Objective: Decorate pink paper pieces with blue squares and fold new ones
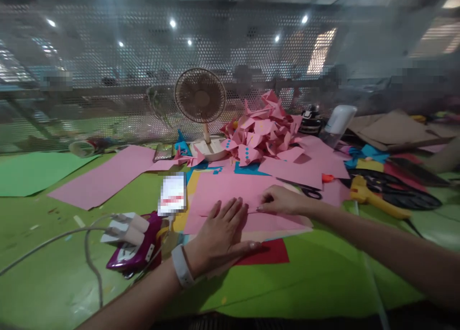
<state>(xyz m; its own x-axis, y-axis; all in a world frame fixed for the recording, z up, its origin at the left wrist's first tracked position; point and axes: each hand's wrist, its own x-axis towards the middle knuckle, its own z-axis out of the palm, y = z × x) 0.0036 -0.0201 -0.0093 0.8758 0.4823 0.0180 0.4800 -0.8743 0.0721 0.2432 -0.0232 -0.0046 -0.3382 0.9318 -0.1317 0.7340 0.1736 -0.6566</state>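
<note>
A pink sheet of paper (pixel 230 184) lies on a stack of coloured sheets at the middle of the table, with a fold line or edge running across it. My left hand (pixel 223 232) lies flat on the paper's left part, fingers spread, thumb stretched to the right. My right hand (pixel 282 199) is closed, its thumb and curled fingers pinched at the sheet along that line. A red sheet (pixel 268 252) sticks out under the near side of the stack. Beyond the hands rises a heap of folded pink paper pieces (pixel 260 129), some with blue marks.
A small fan (pixel 201 97) stands behind. At left are a phone (pixel 172 193), a purple power strip (pixel 134 253) with white plugs and cables, and a green sheet (pixel 39 172). At right lie scissors (pixel 311 192), a yellow glue gun (pixel 377 198) and brown sheets (pixel 391 129).
</note>
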